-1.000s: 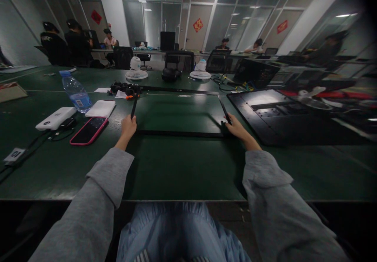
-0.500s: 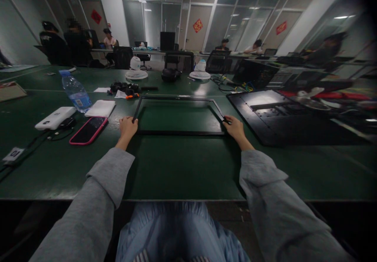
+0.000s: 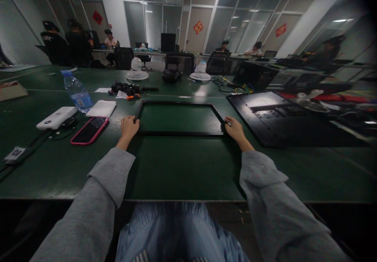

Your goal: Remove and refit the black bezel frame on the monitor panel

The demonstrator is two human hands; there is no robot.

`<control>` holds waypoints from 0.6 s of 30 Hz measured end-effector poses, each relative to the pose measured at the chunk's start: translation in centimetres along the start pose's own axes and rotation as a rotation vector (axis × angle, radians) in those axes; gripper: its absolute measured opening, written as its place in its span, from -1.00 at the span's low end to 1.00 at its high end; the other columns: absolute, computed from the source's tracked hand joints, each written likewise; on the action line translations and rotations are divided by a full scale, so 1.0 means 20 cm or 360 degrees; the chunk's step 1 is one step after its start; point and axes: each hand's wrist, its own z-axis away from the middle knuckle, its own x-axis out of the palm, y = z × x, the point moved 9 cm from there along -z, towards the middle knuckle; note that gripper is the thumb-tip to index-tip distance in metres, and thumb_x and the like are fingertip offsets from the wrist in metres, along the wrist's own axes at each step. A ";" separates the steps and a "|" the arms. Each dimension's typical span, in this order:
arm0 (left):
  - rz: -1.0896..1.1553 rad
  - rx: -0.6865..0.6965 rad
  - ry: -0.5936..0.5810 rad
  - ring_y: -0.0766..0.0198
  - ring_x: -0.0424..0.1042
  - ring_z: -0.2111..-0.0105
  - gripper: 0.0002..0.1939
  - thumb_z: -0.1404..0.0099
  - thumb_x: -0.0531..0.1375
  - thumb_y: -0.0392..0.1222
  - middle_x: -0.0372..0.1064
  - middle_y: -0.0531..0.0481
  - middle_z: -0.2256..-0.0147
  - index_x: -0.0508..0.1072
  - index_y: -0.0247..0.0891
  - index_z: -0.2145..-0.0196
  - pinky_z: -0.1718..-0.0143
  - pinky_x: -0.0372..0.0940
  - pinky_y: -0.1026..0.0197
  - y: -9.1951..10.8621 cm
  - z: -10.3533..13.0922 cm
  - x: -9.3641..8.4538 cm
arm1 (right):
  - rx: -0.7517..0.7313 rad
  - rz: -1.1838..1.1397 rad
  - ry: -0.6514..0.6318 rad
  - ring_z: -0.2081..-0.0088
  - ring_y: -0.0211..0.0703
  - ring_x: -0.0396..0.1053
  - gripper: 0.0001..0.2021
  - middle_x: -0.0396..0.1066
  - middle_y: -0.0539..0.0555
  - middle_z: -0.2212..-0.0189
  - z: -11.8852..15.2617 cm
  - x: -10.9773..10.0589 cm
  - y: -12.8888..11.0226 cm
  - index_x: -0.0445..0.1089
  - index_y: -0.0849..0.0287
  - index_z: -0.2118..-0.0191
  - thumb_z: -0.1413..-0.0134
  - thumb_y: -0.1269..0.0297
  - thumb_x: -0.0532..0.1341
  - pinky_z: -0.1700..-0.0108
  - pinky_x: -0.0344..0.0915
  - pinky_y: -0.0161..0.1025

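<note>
A thin black rectangular frame (image 3: 182, 133), like a monitor bezel, lies on or just above the green table (image 3: 185, 168), with bare tabletop showing through its opening. My left hand (image 3: 129, 127) is closed on its left side near the front corner. On the opposite side, my right hand (image 3: 235, 128) pinches the right edge, thumb towards the inside. To the left of my left hand lies a phone (image 3: 90, 130) in a pink case. A large black panel (image 3: 265, 117), resembling a monitor's back cover, rests right of my right hand.
Left on the table are a water bottle (image 3: 77, 92), white paper (image 3: 101, 109) and a white power bank (image 3: 57, 118) with cables. Two small white fans (image 3: 137, 73) and a black tangle of gear (image 3: 125, 88) sit farther back. People work at desks behind.
The far side of the black frame has come down towards the table, so the frame now looks flatter. Both hands keep hold of its sides, almost in the same place.
</note>
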 end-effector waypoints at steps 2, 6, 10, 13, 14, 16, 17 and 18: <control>0.0061 0.0026 0.0011 -0.20 0.27 -0.28 -0.58 -0.40 0.19 -0.07 0.41 -0.31 -0.22 0.58 -0.25 -0.13 -0.32 0.18 -0.19 0.03 0.01 -0.02 | 0.0012 0.0022 0.0031 -0.14 0.14 0.52 -0.52 0.60 0.29 -0.01 0.00 -0.01 0.00 0.50 0.22 -0.09 0.00 0.39 0.19 -0.31 0.31 0.15; 0.0184 0.0302 -0.0165 -0.18 0.23 -0.30 -0.54 -0.39 0.23 0.11 0.44 -0.19 -0.22 0.58 -0.09 -0.14 -0.32 0.15 -0.26 0.16 0.06 -0.02 | 0.0010 0.0038 0.0087 -0.12 0.11 0.52 -0.55 0.60 0.28 0.03 0.01 -0.04 -0.01 0.50 0.23 -0.09 -0.06 0.38 0.16 -0.30 0.31 0.12; 0.0160 0.0576 -0.0528 -0.20 0.19 -0.34 -0.41 -0.27 0.32 0.33 0.44 -0.11 -0.24 0.59 0.02 -0.14 -0.33 0.10 -0.32 0.28 0.15 0.01 | -0.0024 0.0165 0.0267 -0.15 0.16 0.45 -0.52 0.55 0.32 -0.03 0.03 -0.15 -0.03 0.47 0.23 -0.13 -0.08 0.38 0.12 -0.30 0.26 0.21; 0.0087 0.0642 -0.0662 -0.23 0.23 -0.33 -0.37 -0.13 0.40 0.38 0.44 -0.10 -0.25 0.63 0.06 -0.07 -0.32 0.11 -0.35 0.31 0.19 0.02 | 0.0084 0.0351 0.0469 -0.25 0.24 0.30 -0.47 0.47 0.38 -0.12 0.05 -0.29 -0.01 0.43 0.25 -0.20 -0.09 0.37 0.12 -0.31 0.18 0.31; 0.0080 0.0655 -0.0679 -0.23 0.26 -0.31 -0.42 -0.13 0.40 0.38 0.44 -0.09 -0.24 0.66 0.06 -0.01 -0.30 0.13 -0.34 0.31 0.19 0.02 | 0.0148 0.0414 0.0544 -0.30 0.27 0.22 -0.44 0.42 0.40 -0.17 0.06 -0.35 0.01 0.40 0.26 -0.24 -0.10 0.37 0.12 -0.32 0.14 0.33; 0.0100 0.0668 -0.0690 -0.17 0.35 -0.24 -0.53 -0.17 0.38 0.37 0.49 -0.07 -0.20 0.70 0.03 0.14 -0.26 0.21 -0.27 0.31 0.19 0.02 | 0.0284 0.0500 0.0737 -0.39 0.31 0.06 -0.36 0.28 0.43 -0.31 0.09 -0.48 0.06 0.32 0.26 -0.34 -0.08 0.39 0.16 -0.35 0.04 0.37; 0.0119 0.0669 -0.0683 -0.14 0.39 -0.20 -0.56 -0.19 0.37 0.36 0.51 -0.06 -0.16 0.70 0.00 0.20 -0.22 0.25 -0.21 0.30 0.18 0.02 | 0.0360 0.0514 0.0861 -0.43 0.31 -0.02 -0.29 0.18 0.42 -0.37 0.11 -0.56 0.10 0.25 0.23 -0.39 -0.07 0.42 0.17 -0.37 -0.01 0.38; 0.0135 0.0665 -0.0668 -0.10 0.43 -0.16 -0.56 -0.21 0.36 0.36 0.54 -0.06 -0.12 0.69 -0.03 0.23 -0.18 0.29 -0.16 0.30 0.17 0.02 | 0.0450 0.0502 0.1001 -0.46 0.31 -0.09 -0.23 0.08 0.41 -0.43 0.14 -0.64 0.14 0.19 0.20 -0.44 -0.05 0.46 0.18 -0.39 -0.06 0.38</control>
